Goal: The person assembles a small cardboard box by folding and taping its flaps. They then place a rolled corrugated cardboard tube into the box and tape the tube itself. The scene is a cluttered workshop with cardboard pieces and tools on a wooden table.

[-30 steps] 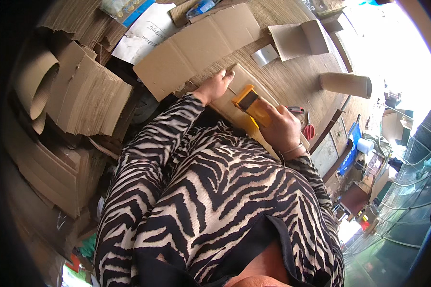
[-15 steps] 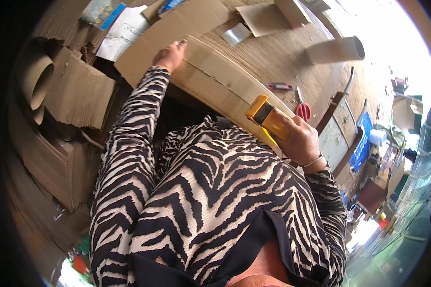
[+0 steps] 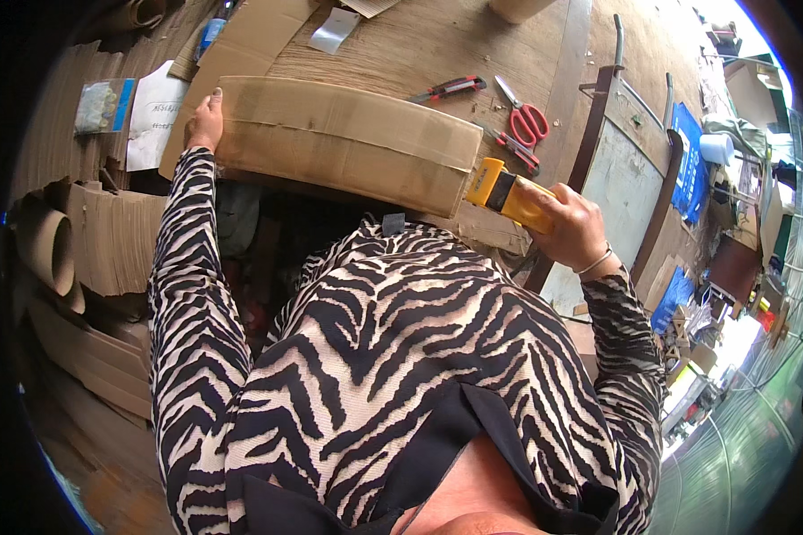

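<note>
A long, narrow brown cardboard box lies across the bench in front of me, a seam running along its length. My left hand grips its left end, thumb at the upper corner and the other fingers largely hidden. By the box's right end, my right hand is closed around a yellow and black tape dispenser. The dispenser's front sits close to the box's lower right corner; whether they touch I cannot tell. Just beyond that end lie red-handled scissors and two red and black utility knives.
Flat cardboard extends behind the box's left end. Left of it are a white paper sheet and a clear bag. Stacked cardboard and a cardboard tube stand at left. A metal-framed panel is at right.
The box has turned to lie more crosswise, its left end shifting left with my left hand. My right hand and the tape dispenser have moved slightly right, off the box's side to its right end.
</note>
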`<state>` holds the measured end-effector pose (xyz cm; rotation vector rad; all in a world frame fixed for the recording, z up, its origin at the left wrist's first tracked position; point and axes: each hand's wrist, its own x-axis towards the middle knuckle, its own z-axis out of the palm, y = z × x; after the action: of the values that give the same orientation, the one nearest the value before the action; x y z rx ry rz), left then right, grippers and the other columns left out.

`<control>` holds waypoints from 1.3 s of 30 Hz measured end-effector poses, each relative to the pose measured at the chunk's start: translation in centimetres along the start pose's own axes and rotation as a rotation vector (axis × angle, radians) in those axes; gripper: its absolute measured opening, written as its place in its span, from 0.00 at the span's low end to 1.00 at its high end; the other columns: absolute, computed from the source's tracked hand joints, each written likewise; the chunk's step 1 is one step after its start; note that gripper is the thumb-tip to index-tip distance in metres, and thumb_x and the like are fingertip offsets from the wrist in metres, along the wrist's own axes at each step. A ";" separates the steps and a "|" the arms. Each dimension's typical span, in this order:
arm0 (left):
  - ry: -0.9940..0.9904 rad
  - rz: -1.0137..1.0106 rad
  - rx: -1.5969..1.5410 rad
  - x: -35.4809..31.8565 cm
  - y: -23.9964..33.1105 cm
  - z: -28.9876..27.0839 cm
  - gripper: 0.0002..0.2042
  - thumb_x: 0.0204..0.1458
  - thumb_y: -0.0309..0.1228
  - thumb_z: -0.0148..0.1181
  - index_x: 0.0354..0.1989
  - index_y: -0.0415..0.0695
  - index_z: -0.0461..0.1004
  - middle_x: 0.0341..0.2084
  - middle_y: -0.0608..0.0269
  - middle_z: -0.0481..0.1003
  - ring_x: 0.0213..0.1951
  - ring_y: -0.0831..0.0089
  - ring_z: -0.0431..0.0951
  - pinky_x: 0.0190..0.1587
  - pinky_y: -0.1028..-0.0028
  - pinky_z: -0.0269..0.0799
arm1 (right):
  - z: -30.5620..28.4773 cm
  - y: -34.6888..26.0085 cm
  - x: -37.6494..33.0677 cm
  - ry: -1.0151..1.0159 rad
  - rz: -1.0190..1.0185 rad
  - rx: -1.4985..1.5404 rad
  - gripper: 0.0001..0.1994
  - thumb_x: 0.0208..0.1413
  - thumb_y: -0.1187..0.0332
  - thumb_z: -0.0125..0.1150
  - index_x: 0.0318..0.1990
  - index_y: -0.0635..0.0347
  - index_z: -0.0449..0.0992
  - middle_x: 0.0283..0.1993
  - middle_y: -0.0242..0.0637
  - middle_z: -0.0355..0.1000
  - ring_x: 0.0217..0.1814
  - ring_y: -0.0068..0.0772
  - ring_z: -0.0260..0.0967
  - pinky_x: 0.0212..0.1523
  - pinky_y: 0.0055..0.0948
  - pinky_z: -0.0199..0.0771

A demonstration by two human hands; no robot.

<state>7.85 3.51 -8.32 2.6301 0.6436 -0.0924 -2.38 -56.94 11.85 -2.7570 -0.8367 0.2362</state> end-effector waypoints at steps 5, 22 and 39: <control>-0.007 -0.013 0.021 0.4 -1.1 0.1 0.35 0.59 0.62 0.31 0.56 0.44 0.70 0.52 0.45 0.71 0.55 0.45 0.68 0.57 0.57 0.63 | 1.6 1.3 -0.2 -0.020 -0.005 0.010 0.31 0.39 0.63 0.70 0.56 0.31 0.71 0.28 0.33 0.66 0.26 0.39 0.70 0.26 0.36 0.73; 0.116 0.980 0.269 -18.7 25.5 8.0 0.26 0.60 0.45 0.46 0.66 0.53 0.57 0.65 0.56 0.55 0.66 0.57 0.52 0.66 0.47 0.41 | 6.2 3.7 0.0 0.060 -0.005 0.107 0.31 0.40 0.66 0.68 0.56 0.28 0.70 0.28 0.32 0.65 0.27 0.37 0.71 0.27 0.35 0.74; -0.088 1.144 0.066 -20.5 30.1 9.0 0.26 0.55 0.46 0.53 0.63 0.58 0.62 0.63 0.55 0.57 0.65 0.54 0.53 0.65 0.48 0.44 | 6.7 8.2 -6.0 0.048 0.068 0.137 0.37 0.36 0.67 0.70 0.59 0.27 0.68 0.27 0.32 0.63 0.27 0.37 0.69 0.27 0.35 0.72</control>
<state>3.57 -33.14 -1.37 2.6212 -0.9283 0.1173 -4.58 -65.65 3.66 -2.6543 -0.6884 0.2304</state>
